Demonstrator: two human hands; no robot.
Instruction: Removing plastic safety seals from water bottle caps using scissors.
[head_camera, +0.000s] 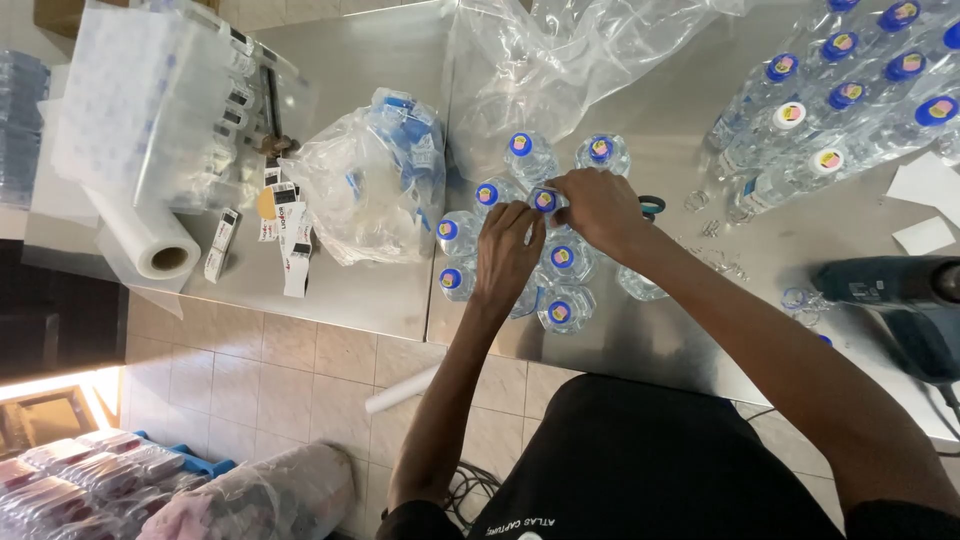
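A blue cap (544, 200) of one bottle in a cluster of clear water bottles (562, 258) on the steel table (350, 290) is pinched by the left hand (506, 252) and right hand (600, 205), with a bag of blue caps (385, 170) lying left and a heat gun (890, 300) right.

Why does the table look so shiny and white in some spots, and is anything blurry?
In the head view, the steel table throws back pale glare near the top; the clear plastic bag gleams too. The left hand and right hand at a blue bottle cap look fairly sharp, while the edges bend outward and the heat gun looks soft.
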